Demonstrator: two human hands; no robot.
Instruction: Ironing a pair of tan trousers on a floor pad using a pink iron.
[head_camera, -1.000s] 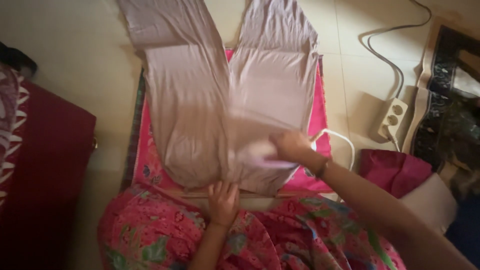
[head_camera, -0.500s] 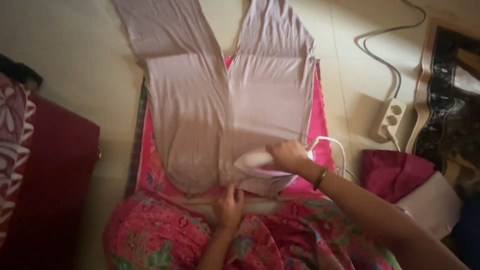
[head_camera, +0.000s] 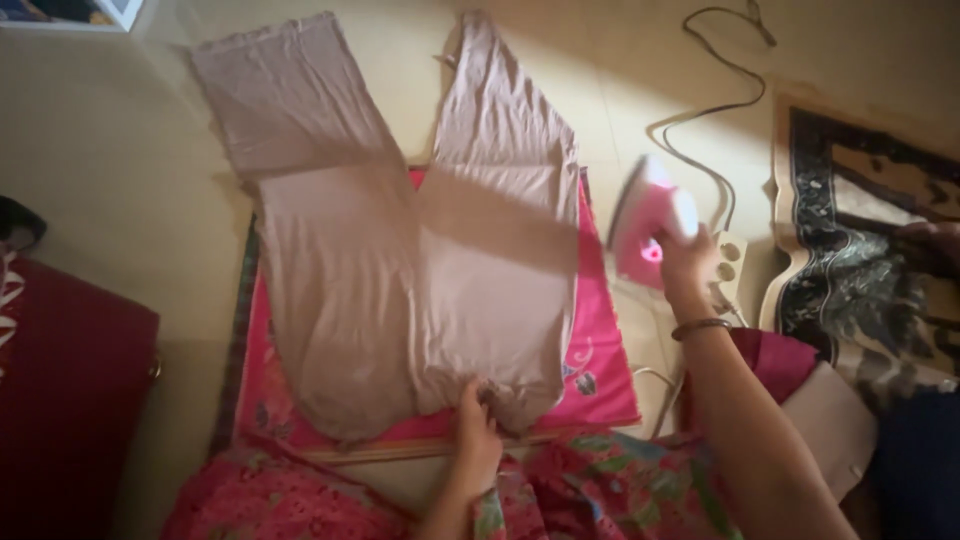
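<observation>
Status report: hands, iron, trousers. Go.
Right hand grips pink iron, lifted off to the side. Left hand pins trousers at waistband. Trousers flat on pink mat.

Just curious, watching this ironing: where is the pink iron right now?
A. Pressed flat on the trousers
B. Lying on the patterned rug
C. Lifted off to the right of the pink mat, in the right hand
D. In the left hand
C: the right hand holds the pink iron tilted up beside the pink mat, off the beige trousers, while the left hand rests on their near edge.
</observation>
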